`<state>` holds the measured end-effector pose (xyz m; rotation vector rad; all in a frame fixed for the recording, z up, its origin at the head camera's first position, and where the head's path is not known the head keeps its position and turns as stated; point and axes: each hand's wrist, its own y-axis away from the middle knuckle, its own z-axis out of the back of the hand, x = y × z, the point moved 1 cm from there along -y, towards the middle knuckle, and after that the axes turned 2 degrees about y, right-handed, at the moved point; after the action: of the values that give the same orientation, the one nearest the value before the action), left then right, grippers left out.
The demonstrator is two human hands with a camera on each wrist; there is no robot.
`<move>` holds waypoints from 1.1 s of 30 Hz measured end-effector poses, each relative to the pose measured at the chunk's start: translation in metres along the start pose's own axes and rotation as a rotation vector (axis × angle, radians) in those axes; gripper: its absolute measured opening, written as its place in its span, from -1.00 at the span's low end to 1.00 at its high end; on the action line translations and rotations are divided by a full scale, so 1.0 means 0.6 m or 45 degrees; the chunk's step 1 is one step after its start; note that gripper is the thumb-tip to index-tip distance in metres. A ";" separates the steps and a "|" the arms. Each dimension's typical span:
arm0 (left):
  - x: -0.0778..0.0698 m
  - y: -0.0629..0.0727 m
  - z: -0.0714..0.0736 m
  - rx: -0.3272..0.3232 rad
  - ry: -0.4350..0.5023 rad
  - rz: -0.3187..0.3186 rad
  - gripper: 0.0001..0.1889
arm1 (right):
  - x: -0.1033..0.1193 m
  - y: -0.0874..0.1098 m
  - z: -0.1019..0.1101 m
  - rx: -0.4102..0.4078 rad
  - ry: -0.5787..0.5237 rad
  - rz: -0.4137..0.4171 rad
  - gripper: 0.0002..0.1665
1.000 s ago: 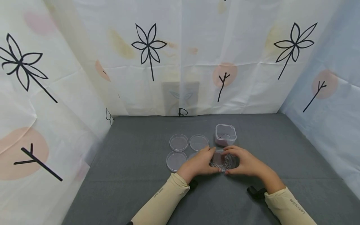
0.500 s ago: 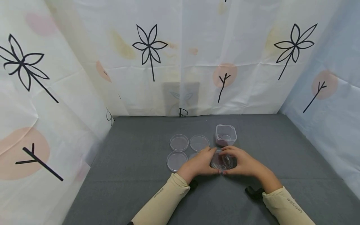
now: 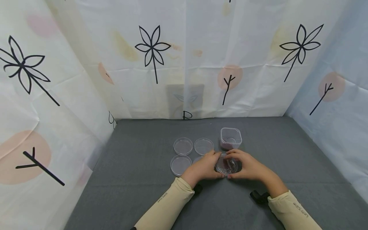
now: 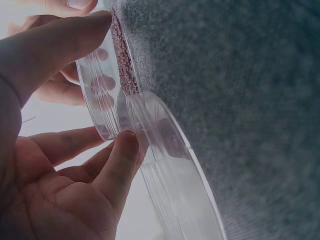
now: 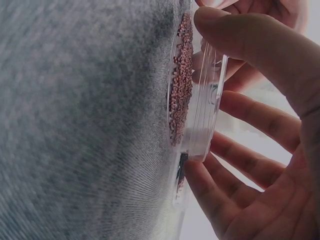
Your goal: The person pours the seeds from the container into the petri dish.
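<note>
A clear round petri dish lies on the grey cloth between both hands, with a layer of small reddish-brown beads along its bottom. A clear lid sits over the dish, its rim above the beads. My left hand holds the left side, thumb at the near edge and fingers curled round the far side. On the opposite side, my right hand grips the dish the same way, its thumb close to the left thumb. The hands partly cover the rim.
Left of the hands stand clear petri dishes: back left, back middle and front left. Another dish is mostly hidden by the left hand. Behind the right hand is a clear square container with dark reddish contents.
Over the last second my right hand has shifted slightly left, and the clear lid between the hands has settled lower. Since half a second ago almost nothing has moved.
</note>
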<state>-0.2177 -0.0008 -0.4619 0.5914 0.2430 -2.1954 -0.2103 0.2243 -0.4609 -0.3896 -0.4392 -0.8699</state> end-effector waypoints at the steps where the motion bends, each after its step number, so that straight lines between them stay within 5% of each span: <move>1: 0.000 0.000 0.000 -0.003 0.003 -0.001 -0.06 | 0.000 0.000 0.000 0.000 0.001 0.001 -0.28; 33: 0.001 0.002 0.004 -0.031 0.016 -0.071 -0.25 | 0.010 -0.009 0.004 0.069 0.008 -0.023 -0.30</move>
<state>-0.2181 -0.0027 -0.4599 0.5916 0.2960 -2.2393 -0.2120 0.2185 -0.4547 -0.3334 -0.4598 -0.8751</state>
